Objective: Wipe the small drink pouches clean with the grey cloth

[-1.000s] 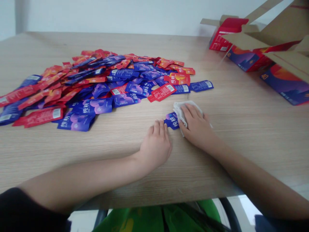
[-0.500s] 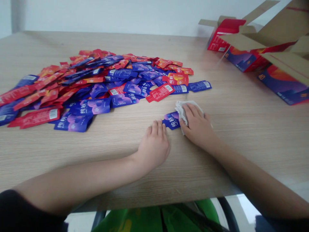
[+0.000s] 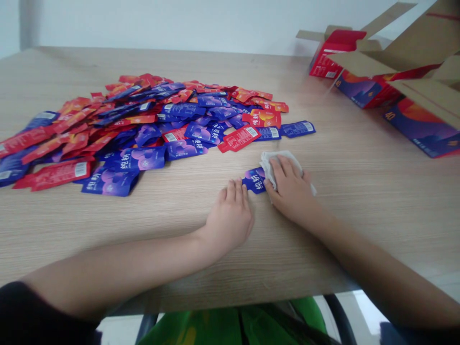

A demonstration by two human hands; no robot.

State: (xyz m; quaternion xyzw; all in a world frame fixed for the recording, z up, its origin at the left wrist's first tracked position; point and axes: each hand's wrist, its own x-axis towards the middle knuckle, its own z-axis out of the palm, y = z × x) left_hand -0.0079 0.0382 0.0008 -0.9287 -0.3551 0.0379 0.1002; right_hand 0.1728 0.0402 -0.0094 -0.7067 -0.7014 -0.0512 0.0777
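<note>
One blue packet lies flat; the left hand holds its narrow end, the right hand a cloth across its wider end; steady pinning should prevent slipping.

A hand could pass over the wood-grain tabletop between the heap of red and blue pouches and the left forearm, or farther off between the heap and the open cartons, whose flaps jut leftward at far right. The left hand blocks the lone blue pouch's left end; the right hand, on a white cloth, covers its right.
</note>
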